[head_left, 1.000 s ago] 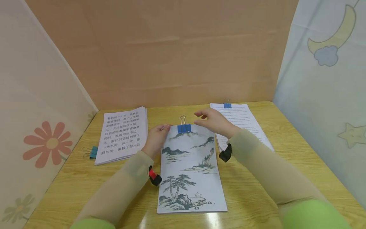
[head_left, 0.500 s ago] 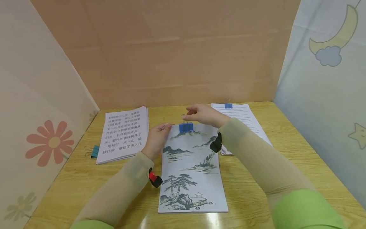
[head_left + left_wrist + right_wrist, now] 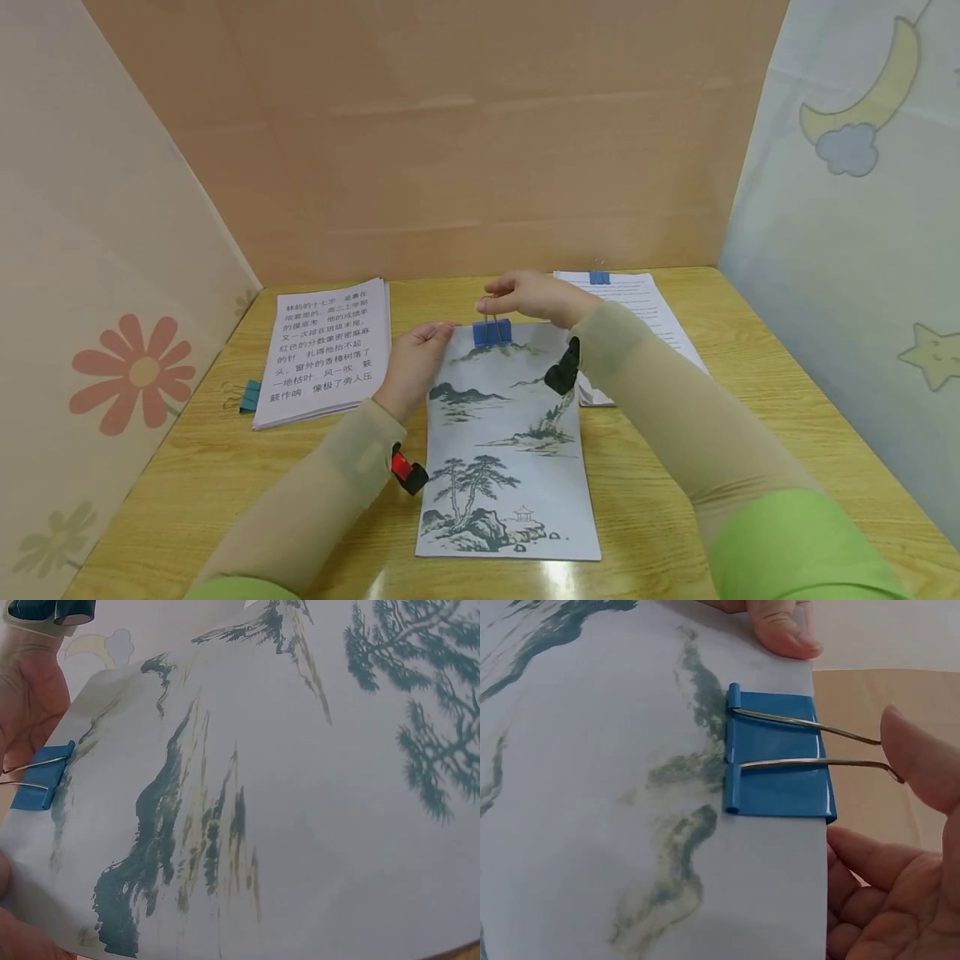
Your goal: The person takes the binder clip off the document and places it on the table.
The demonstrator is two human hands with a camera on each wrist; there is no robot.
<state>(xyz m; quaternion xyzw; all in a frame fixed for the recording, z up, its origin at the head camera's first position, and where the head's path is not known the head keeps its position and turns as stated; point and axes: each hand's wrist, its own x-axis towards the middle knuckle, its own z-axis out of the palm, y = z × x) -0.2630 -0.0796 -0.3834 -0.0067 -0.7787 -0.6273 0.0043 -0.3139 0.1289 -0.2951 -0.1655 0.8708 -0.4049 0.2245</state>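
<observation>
A sheaf of paper [image 3: 517,425] printed with an ink landscape is in front of me, its far edge raised toward my hands. A blue binder clip [image 3: 492,333] bites the middle of that far edge, its wire handle [image 3: 795,763] pointing away from the print. My left hand [image 3: 412,367] pinches the sheaf's far left corner, thumb on top. With my right hand [image 3: 538,297] I pinch the clip's handles; in the right wrist view the thumb [image 3: 915,754] presses the wire end while the other fingers curl behind the sheaf, partly hidden.
Left of the sheaf lies a stack of large-print pages [image 3: 322,350], a teal binder clip [image 3: 250,396] at its left side. Behind my right forearm is another stack of printed pages [image 3: 637,308], a blue binder clip [image 3: 599,277] on its far edge. A brown partition [image 3: 480,167] rises behind the wooden table [image 3: 660,500].
My right hand has moved left from beside the binder clip and taken hold of its handles. My left hand stays at the sheaf's corner.
</observation>
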